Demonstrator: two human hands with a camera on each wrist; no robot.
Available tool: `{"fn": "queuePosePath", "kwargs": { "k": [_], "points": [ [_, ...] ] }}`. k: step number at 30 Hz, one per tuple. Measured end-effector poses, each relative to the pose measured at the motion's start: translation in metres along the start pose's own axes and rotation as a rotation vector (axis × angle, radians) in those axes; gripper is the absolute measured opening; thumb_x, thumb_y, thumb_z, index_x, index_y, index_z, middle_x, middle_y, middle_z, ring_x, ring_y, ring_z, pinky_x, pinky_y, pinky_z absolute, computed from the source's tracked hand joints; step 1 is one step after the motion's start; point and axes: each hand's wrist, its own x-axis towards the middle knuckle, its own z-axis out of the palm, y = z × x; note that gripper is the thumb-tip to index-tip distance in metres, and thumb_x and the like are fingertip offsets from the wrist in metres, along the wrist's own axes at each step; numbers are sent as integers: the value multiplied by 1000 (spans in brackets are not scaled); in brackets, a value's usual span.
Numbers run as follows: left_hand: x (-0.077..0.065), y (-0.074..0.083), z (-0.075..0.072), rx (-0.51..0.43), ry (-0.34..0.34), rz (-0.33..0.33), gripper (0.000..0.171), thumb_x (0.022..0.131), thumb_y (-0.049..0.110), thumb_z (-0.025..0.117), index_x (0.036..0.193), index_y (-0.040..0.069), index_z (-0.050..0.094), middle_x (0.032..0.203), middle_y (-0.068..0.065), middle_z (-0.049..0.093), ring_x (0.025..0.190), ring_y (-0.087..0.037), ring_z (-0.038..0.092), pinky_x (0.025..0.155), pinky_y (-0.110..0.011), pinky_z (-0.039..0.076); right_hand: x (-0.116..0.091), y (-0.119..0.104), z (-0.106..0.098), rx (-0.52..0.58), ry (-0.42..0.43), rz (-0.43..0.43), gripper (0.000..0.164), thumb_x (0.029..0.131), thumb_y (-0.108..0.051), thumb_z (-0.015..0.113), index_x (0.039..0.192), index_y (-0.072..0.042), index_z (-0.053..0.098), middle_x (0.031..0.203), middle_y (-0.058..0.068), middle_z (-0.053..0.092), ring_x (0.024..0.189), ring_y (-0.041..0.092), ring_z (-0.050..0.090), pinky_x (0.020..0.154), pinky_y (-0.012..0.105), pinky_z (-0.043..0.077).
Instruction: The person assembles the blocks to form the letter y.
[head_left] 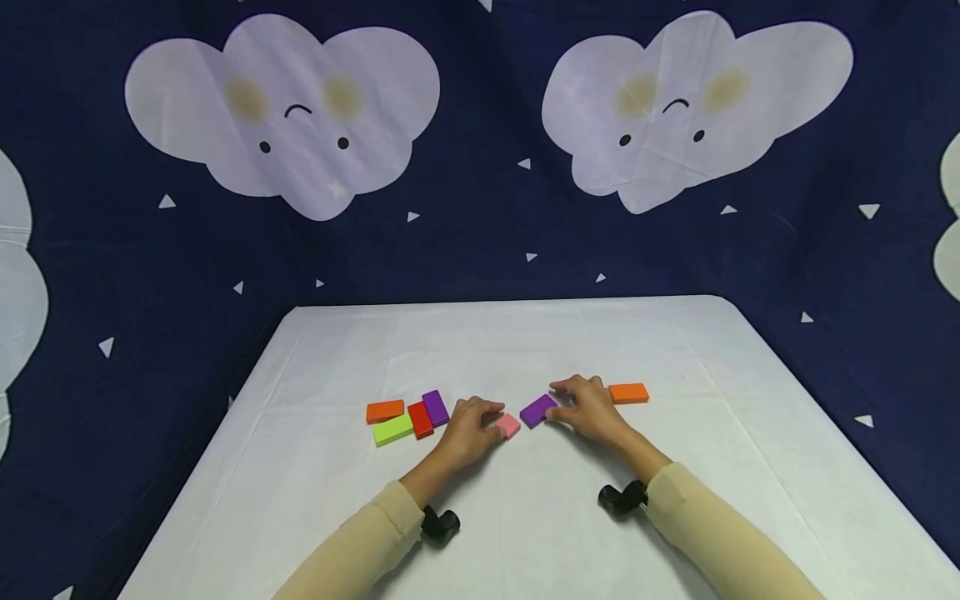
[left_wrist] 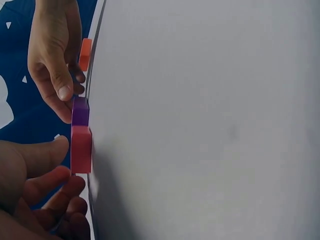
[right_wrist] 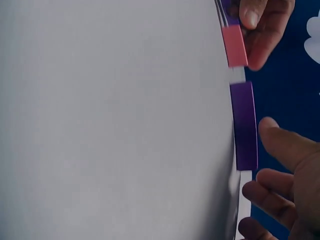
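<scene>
In the head view my left hand (head_left: 467, 429) is beside a pink block (head_left: 508, 426), its thumb close to the block's near left side. The left wrist view shows the thumb and fingers spread around one end of this block, not closed on it. My right hand (head_left: 591, 408) is at the right end of a purple block (head_left: 537, 411), thumb and index finger parted. A small gap separates the right thumb from that block in the right wrist view. The pink and purple blocks lie flat, a short gap between them.
Left of the left hand lie an orange block (head_left: 385, 411), a lime green block (head_left: 393, 430), a red block (head_left: 421, 420) and another purple block (head_left: 435, 408), grouped closely. Another orange block (head_left: 628, 393) lies right of the right hand. The white table (head_left: 517, 533) meets a dark blue cloud-patterned cloth (head_left: 480, 242).
</scene>
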Motion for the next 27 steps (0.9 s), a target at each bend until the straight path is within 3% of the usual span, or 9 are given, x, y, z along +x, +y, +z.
{"fn": "queuePosePath", "kwargs": {
  "k": [12,27],
  "points": [
    [4,-4,-6,-23,-80,75,38,79,6,70,116,3,66,108,-11,66,100,-24,50,82,-29,39,-8,-16,7,-82,75,53,50,72,-36,77,114,-10,68,107,12,67,93,29,50,76,39,33],
    [5,-4,-2,-5,-85,67,34,79,6,69,113,2,68,98,-12,64,92,-21,51,78,-28,37,-5,-24,13,-89,67,39,46,74,-32,77,114,-10,68,108,10,68,93,28,48,77,40,32]
  ]
}}
